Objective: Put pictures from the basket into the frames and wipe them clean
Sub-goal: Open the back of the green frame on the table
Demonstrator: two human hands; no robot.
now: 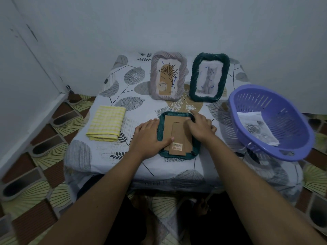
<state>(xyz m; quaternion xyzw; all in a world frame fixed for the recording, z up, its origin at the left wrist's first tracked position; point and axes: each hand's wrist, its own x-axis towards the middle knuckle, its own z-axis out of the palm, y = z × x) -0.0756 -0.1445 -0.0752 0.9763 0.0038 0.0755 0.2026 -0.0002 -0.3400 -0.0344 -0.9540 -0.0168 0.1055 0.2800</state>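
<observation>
Frame (178, 132), ribbed teal, cardboard-backed, left fingers (151, 122) flat atop, right fingers (193, 115) gripping rim

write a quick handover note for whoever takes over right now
Left hand lies flat on the left edge of the face-down frame; right hand is curled at its top right, grip unclear.
Done: grey frame and cat frame stand filled at the back.
The basket on the right holds pictures; the cloth lies folded on the left.
To do: finish this frame's back, stand it, wipe the frames.
</observation>
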